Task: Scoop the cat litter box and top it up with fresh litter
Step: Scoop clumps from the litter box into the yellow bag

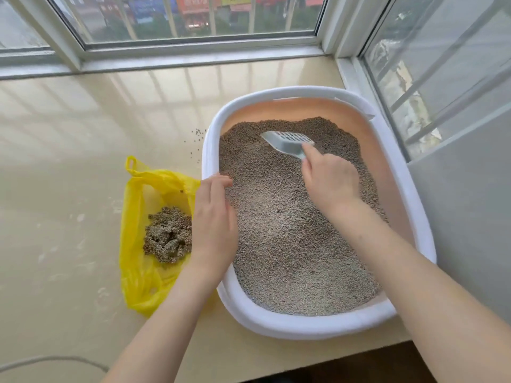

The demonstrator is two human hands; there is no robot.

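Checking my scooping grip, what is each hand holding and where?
Right hand grips the grey slotted plastic scoop by its handle. Left hand rests on the white litter box rim, holding nothing.

A glossy beige windowsill ledge mirrors daylight from white-framed windows at twelve and two o'clock; blurred shop signs outside.
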